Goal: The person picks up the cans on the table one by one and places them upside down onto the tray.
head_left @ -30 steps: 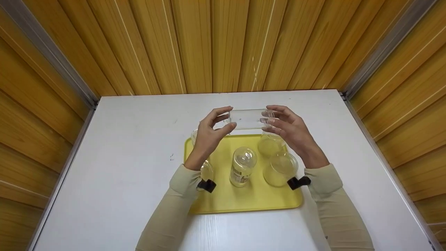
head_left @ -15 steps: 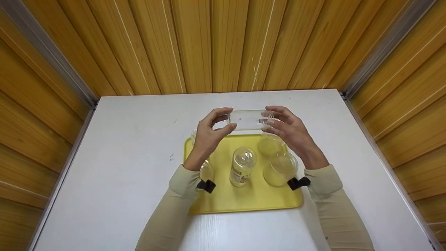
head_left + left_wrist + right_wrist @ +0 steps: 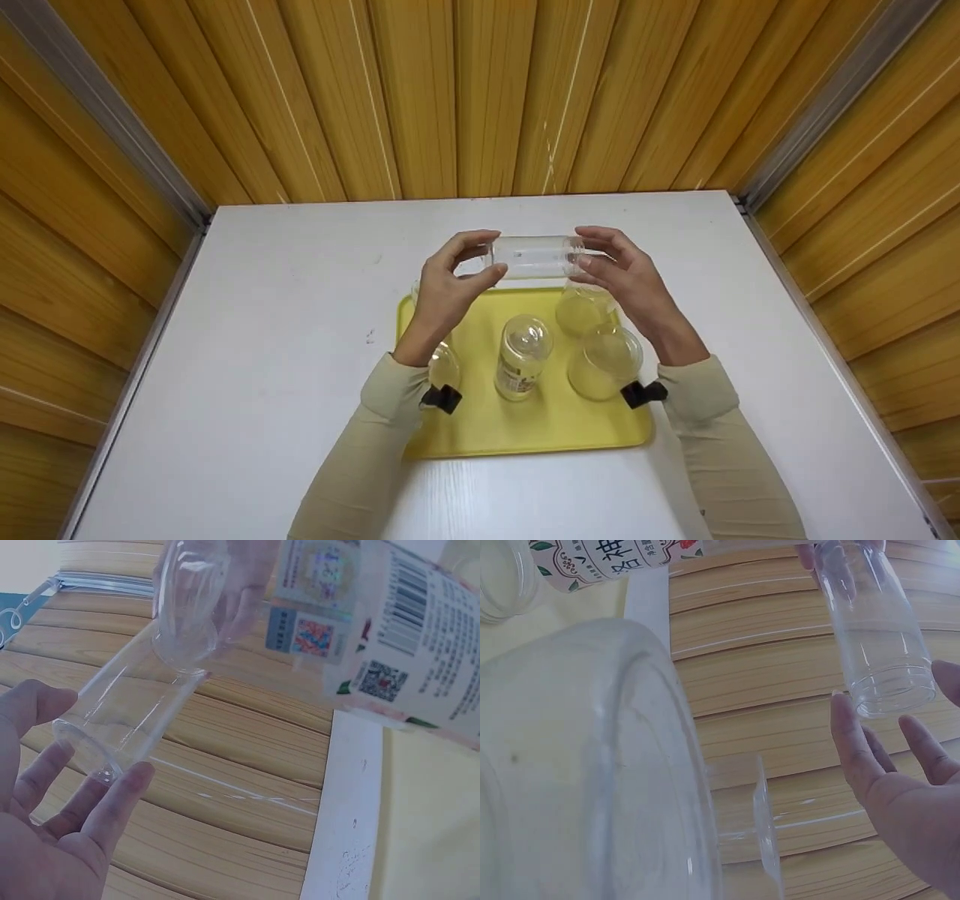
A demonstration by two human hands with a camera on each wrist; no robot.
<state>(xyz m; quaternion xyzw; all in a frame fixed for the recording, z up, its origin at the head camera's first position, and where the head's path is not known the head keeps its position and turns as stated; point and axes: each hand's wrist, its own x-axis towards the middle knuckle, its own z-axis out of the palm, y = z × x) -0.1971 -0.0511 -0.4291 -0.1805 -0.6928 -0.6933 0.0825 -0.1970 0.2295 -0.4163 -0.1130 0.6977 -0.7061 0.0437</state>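
Held level above the far edge of the tray is a clear cylindrical jar (image 3: 529,256), with a ridged mouth on the right. My left hand (image 3: 450,289) grips its base end between thumb and fingers. Around the mouth end curl the thumb and fingers of my right hand (image 3: 628,281). The left wrist view shows the left fingertips at the rim of the clear jar (image 3: 124,709). In the right wrist view the right fingers surround the threaded mouth of the clear jar (image 3: 885,652); contact of every fingertip cannot be made out.
A yellow tray (image 3: 480,442) lies on the white table (image 3: 285,322). On it stand a labelled clear bottle (image 3: 523,360), a wide clear jar (image 3: 604,364) and another clear jar (image 3: 581,313) behind. A clear container (image 3: 445,367) is partly hidden by the left wrist. Wood-patterned walls (image 3: 480,97) enclose the table.
The right fingers have drawn slightly right, toward the jar's mouth, and cover less of it. The jar has shifted slightly left with the left hand. The things on the tray stay put.
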